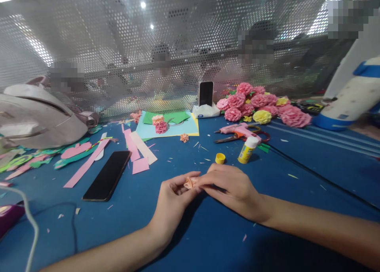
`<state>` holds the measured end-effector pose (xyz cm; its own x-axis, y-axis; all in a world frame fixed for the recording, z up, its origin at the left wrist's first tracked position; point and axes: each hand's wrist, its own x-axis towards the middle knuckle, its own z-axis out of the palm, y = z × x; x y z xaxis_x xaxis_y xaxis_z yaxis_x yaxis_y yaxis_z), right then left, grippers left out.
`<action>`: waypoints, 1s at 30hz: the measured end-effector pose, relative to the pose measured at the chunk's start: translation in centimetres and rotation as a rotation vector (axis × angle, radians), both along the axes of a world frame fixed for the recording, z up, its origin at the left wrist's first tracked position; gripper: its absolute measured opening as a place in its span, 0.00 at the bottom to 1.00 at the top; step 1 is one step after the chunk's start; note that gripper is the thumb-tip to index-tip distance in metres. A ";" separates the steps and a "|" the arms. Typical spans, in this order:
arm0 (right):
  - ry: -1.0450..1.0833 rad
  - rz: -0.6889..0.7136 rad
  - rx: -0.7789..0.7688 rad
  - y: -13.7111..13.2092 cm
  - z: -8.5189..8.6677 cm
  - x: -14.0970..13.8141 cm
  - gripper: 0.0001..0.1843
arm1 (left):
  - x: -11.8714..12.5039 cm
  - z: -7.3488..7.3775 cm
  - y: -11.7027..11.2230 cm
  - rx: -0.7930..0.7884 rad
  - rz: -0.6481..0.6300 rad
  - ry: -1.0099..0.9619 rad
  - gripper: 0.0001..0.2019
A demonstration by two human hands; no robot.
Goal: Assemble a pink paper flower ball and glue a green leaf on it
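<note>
Between the fingertips of both hands sits a small peach paper flower [189, 182], partly covered by the fingers. My left hand [175, 195] pinches it from the left, thumb below and index finger above. From the right, my right hand [230, 187] closes its fingertips on the flower's edge. Beyond the hands stand a yellow glue-stick cap [220, 158] and an uncapped glue stick [248, 150], upright. A similar peach paper flower [184, 137] lies farther back on the blue table [166, 161].
A dark phone [107, 176] and pink paper strips [88, 161] lie left. Scissors [228, 138] and a pink glue gun [239, 129] lie right, near a black cord [314, 175]. Behind are a pink-and-yellow paper bouquet [259, 102], a propped phone [206, 93] and a bag [41, 114].
</note>
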<state>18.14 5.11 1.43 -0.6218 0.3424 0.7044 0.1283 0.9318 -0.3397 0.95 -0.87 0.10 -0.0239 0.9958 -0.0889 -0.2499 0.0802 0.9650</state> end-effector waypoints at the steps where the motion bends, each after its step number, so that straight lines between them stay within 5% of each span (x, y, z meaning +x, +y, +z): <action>1: 0.005 -0.011 -0.042 0.0 0.0 0.0 0.07 | 0.0 0.0 0.0 0.004 -0.005 -0.005 0.18; 12: 0.036 -0.107 -0.238 0.9 -0.3 0.6 0.07 | -0.4 0.3 0.3 0.021 -0.226 -0.090 0.16; 16: 0.048 -0.076 -0.205 1.2 -0.1 0.7 0.05 | -0.7 0.4 0.5 0.020 -0.292 -0.100 0.14; 22: -0.006 0.029 -0.019 1.9 0.5 1.2 0.05 | -0.9 0.7 0.6 -0.025 -0.221 -0.227 0.14; 30: -0.136 -0.049 0.059 1.8 0.4 1.3 0.07 | -0.9 0.4 0.5 -0.011 -0.227 -0.192 0.14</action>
